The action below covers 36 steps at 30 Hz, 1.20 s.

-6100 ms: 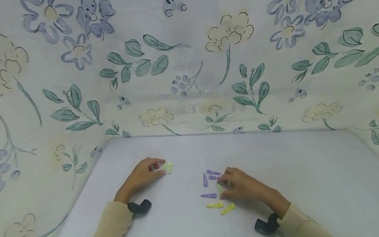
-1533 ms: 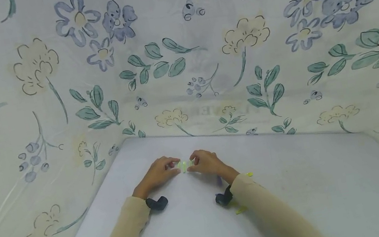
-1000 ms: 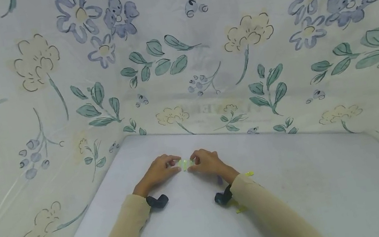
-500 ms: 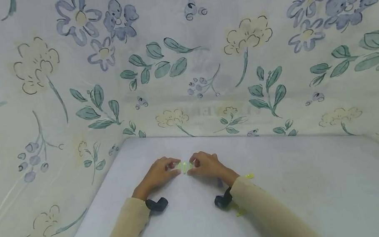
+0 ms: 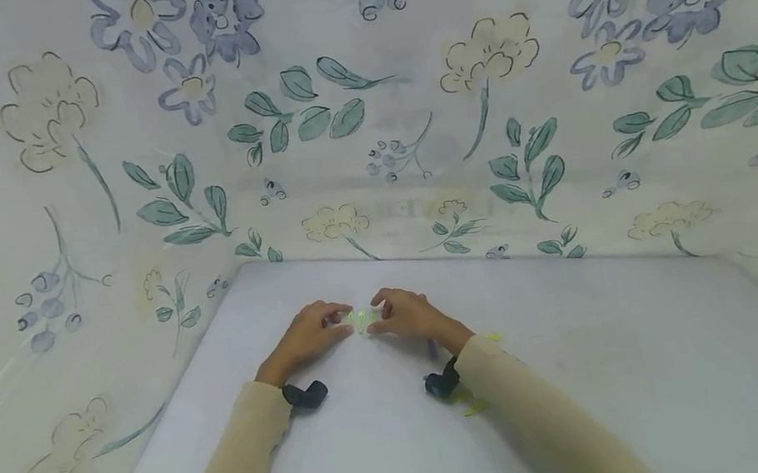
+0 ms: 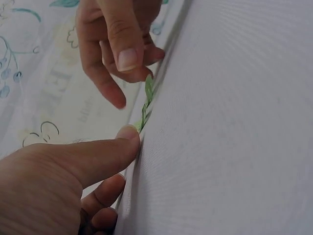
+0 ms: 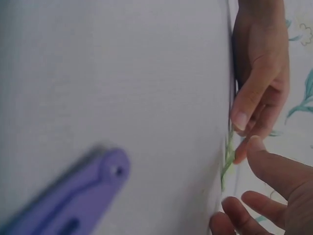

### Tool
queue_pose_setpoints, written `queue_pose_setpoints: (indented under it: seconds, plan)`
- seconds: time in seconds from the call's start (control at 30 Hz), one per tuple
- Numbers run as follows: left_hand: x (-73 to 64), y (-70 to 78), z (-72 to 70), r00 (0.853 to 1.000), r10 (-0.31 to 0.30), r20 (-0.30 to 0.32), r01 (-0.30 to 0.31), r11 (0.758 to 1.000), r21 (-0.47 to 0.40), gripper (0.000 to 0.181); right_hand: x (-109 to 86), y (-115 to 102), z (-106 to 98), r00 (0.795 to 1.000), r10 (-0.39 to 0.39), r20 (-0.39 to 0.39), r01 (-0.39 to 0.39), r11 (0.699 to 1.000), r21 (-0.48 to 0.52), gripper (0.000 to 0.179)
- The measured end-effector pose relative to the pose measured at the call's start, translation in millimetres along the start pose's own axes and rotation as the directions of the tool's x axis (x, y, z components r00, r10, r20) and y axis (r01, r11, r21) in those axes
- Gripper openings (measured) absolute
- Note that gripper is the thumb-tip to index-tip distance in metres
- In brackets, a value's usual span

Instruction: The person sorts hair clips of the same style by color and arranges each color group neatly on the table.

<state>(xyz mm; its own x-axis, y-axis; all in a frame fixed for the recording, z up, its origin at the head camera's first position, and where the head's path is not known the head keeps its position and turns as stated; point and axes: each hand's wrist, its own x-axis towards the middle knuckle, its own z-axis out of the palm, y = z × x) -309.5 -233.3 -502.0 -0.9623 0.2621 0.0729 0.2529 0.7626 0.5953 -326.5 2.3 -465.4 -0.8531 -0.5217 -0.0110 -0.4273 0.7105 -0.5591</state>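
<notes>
A small bunch of light green hair clips (image 5: 362,321) lies on the white table (image 5: 600,367), far from me. My left hand (image 5: 309,337) pinches their left end: the thumb tip (image 6: 128,133) presses against the green clips (image 6: 146,100) and its fingertips (image 7: 240,121) rest on them. My right hand (image 5: 404,318) comes in from the right with loosely bent fingers (image 6: 117,98) beside the green clips (image 7: 227,156), gripping nothing I can see. A purple clip (image 7: 73,200) lies under my right wrist, mostly hidden in the head view.
Yellow clips (image 5: 475,407) lie by my right forearm, one more yellow clip (image 5: 494,337) just beyond the sleeve. A floral cloth (image 5: 356,105) hangs as a wall behind and on both sides of the table. Black wrist cameras (image 5: 304,394) sit on both wrists.
6 s ago my right hand was among the purple and yellow clips at the centre. It has since crossed to the green clips at my left hand, and both have stayed there over the last second.
</notes>
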Motion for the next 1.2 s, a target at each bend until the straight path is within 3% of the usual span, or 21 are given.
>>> queue_pose_setpoints:
  seconds: [0.13, 0.3, 0.53, 0.8, 1.2]
  plan:
    - [1.5, -2.0, 1.9, 1.000, -0.022, 0.006, 0.022, 1.000, 0.006, 0.043, -6.0, -1, -10, 0.999, -0.040, 0.007, 0.040, 0.998, 0.043, 0.052]
    - [5.4, 3.1, 2.7, 1.000, 0.012, 0.001, -0.012, 1.000, -0.014, 0.044, -16.9, -2, -29, 0.999, -0.041, -0.021, 0.042, 0.995, 0.087, 0.048]
    - [3.2, 3.0, 4.1, 1.000, -0.021, 0.011, 0.021, 1.000, 0.007, 0.045, -35.2, 3, -51, 0.996, -0.091, 0.011, 0.090, 0.994, 0.055, 0.044]
    - [1.4, 3.3, -0.3, 1.000, -0.016, -0.009, 0.016, 1.000, -0.006, 0.044, -62.1, 9, -78, 0.988, -0.152, 0.005, 0.152, 0.988, 0.007, 0.032]
    - [-0.9, 8.2, 3.5, 0.998, -0.060, -0.015, 0.060, 0.998, -0.004, 0.043, -120.5, 46, -91, 0.990, -0.134, 0.049, 0.133, 0.991, 0.021, 0.024]
